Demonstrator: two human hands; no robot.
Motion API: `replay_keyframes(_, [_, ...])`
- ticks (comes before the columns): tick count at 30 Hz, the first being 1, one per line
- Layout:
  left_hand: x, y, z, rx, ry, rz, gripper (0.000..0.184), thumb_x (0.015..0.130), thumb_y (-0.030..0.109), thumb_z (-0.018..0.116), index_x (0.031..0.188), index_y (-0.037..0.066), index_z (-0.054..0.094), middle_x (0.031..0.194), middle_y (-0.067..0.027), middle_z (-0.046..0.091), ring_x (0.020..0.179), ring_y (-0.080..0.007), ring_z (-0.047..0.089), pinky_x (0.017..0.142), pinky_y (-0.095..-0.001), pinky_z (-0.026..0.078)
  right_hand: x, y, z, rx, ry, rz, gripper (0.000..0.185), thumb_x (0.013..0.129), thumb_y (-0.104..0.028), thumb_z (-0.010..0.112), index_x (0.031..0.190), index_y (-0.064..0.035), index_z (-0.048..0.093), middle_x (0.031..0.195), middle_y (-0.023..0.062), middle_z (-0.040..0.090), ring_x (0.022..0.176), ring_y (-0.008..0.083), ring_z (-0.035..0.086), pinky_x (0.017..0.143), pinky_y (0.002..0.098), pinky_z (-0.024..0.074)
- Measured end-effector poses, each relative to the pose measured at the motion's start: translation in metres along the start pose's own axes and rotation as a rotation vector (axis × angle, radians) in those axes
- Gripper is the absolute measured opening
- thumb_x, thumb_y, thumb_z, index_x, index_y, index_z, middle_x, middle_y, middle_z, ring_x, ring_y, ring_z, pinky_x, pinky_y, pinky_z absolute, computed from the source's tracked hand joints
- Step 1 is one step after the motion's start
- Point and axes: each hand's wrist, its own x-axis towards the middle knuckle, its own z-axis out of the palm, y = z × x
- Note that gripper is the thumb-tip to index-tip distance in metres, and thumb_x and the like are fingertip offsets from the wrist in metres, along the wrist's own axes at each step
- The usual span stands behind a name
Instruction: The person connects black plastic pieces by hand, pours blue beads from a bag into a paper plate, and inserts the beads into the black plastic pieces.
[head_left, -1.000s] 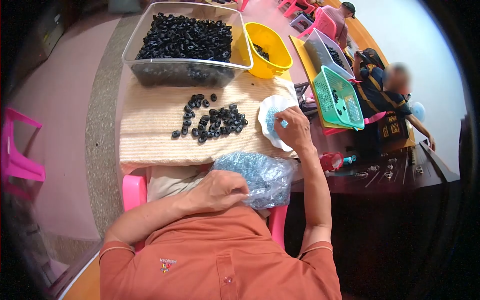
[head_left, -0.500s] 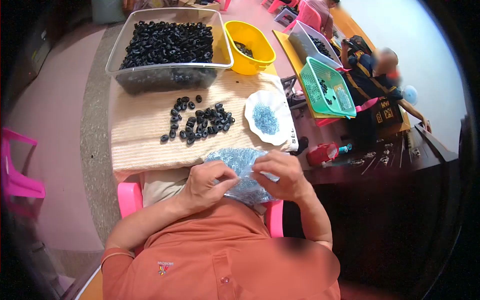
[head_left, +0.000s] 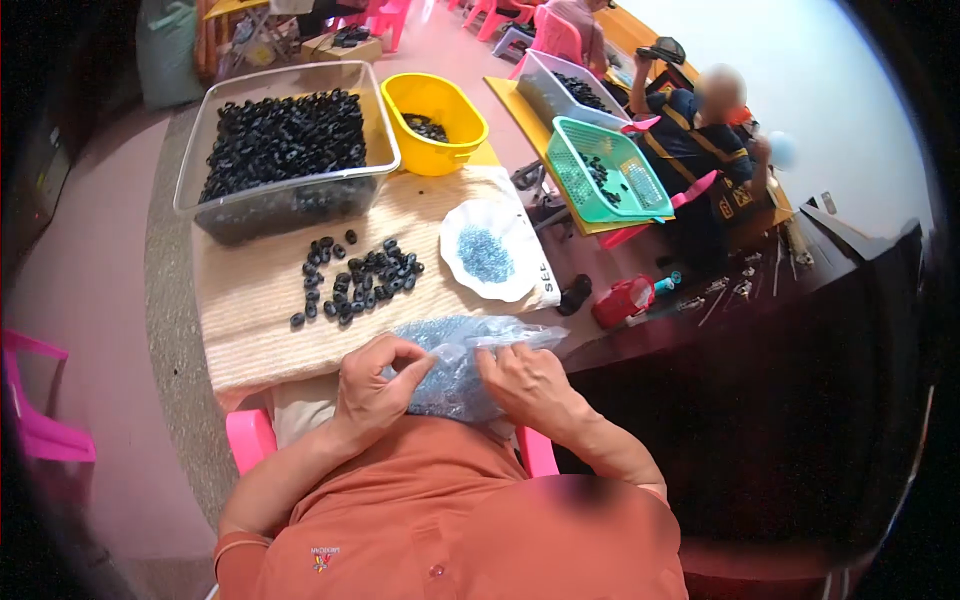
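A clear plastic bag [head_left: 440, 385] full of small bluish, shiny pieces rests at my lap against the table edge. My left hand [head_left: 378, 378] pinches the bag's left side between thumb and finger. On the other side, my right hand [head_left: 530, 382] has its fingers closed on the bag's upper edge, the thumb partly hidden. Beyond the bag, a white scalloped dish [head_left: 463, 222] holds a small heap of similar bluish pieces. Left of the dish, a loose group of black oval parts [head_left: 375, 280] lies on the striped cloth [head_left: 245, 330].
A large clear bin [head_left: 290, 188] of black parts stands at the back left, beside a yellow tub [head_left: 440, 155]. To the right, another table bears a green basket [head_left: 640, 205] and a white bin [head_left: 535, 95]. A person [head_left: 690, 150] sits beyond it. Pink chair arms [head_left: 250, 440] flank me.
The view has shifted, so the table sits lower and further left. My right hand has turned over the bag's edge, and the bag's top now spreads out to the right.
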Motion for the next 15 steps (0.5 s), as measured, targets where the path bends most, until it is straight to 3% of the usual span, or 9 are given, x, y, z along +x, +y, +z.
replay_keyframes(1, [0.001,0.002,0.000,-0.005,-0.006,-0.011,0.007,0.088,0.003,0.079,0.090,0.000,0.074,0.080,-0.0092,0.071,0.069,-0.0132,0.066,0.063,-0.0275,0.051,0.002,-0.001,-0.009,0.016,-0.044,0.005,0.023,0.080,-0.008,0.069,0.103,-0.0036,0.065,0.092,0.0101,0.066,0.086,0.0233,0.067,0.068,0.0336,0.0562])
replay_keyframes(4, [0.002,0.000,0.003,-0.046,-0.002,-0.045,0.007,0.088,0.002,0.079,0.091,-0.001,0.073,0.079,-0.0088,0.070,0.069,-0.0118,0.065,0.062,-0.0271,0.050,0.010,-0.009,-0.009,0.074,0.177,-0.158,0.025,0.078,-0.014,0.067,0.101,-0.0029,0.067,0.093,0.0099,0.066,0.089,0.0236,0.067,0.069,0.0333,0.0561])
replay_keyframes(5, [0.003,0.001,0.003,-0.022,-0.009,-0.015,0.006,0.088,0.001,0.078,0.091,-0.001,0.073,0.078,-0.0090,0.070,0.069,-0.0122,0.065,0.062,-0.0273,0.050,0.013,-0.010,-0.013,0.046,0.170,-0.253,0.029,0.077,-0.017,0.066,0.100,-0.0003,0.069,0.101,0.0129,0.067,0.098,0.0269,0.067,0.082,0.0366,0.0581])
replay_keyframes(9, [0.004,-0.002,0.001,-0.067,-0.025,-0.054,0.006,0.093,0.004,0.076,0.094,-0.001,0.073,0.082,-0.0038,0.070,0.075,-0.0083,0.062,0.068,-0.0242,0.050,0.028,-0.012,0.007,0.019,0.441,-0.436,0.030,0.078,-0.017,0.064,0.099,0.0034,0.069,0.109,0.0165,0.068,0.109,0.0331,0.066,0.102,0.0435,0.0542])
replay_keyframes(12, [0.005,0.002,-0.001,-0.046,-0.025,-0.041,0.007,0.093,0.004,0.076,0.094,-0.001,0.072,0.083,-0.0036,0.069,0.075,-0.0084,0.062,0.069,-0.0246,0.049,0.035,-0.003,0.002,0.080,0.467,-0.490,0.027,0.078,-0.017,0.065,0.096,0.0017,0.068,0.101,0.0124,0.066,0.103,0.0284,0.066,0.095,0.0419,0.0560])
replay_keyframes(15, [0.007,0.006,-0.002,-0.047,-0.040,-0.052,0.007,0.093,0.004,0.075,0.093,-0.002,0.072,0.084,-0.0039,0.069,0.077,-0.0084,0.062,0.070,-0.0244,0.049,0.032,0.000,0.016,0.155,0.341,-0.448,0.022,0.080,-0.018,0.064,0.094,-0.0013,0.067,0.090,0.0083,0.062,0.090,0.0232,0.066,0.079,0.0377,0.0571])
